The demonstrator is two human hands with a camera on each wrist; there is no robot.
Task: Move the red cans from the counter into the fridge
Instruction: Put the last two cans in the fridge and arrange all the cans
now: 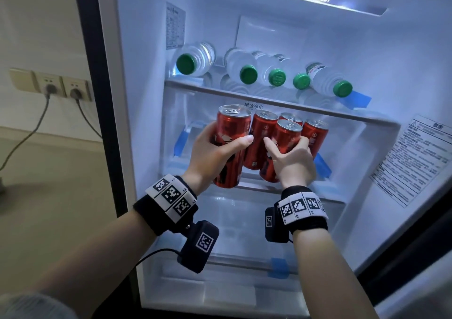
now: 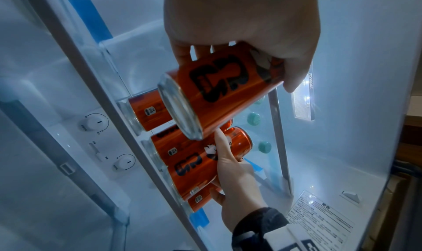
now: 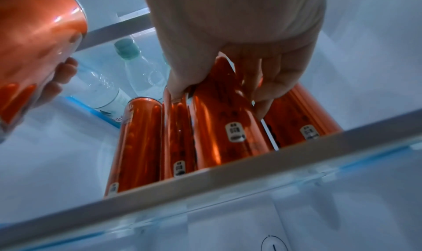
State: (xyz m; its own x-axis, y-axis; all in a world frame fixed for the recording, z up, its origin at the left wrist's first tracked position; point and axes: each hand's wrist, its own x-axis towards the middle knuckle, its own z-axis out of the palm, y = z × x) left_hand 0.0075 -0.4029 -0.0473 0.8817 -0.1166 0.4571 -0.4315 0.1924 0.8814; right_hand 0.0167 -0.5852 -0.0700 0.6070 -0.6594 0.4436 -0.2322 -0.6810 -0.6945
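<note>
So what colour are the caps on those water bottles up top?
Green. The bottle caps show best in the head view, facing outward on the upper shelf.

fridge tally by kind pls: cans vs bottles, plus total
Red metal drink cans: 5, one held by the left hand, one by the right hand
Clear plastic water bottles with green caps: 5
Total: 10
</note>
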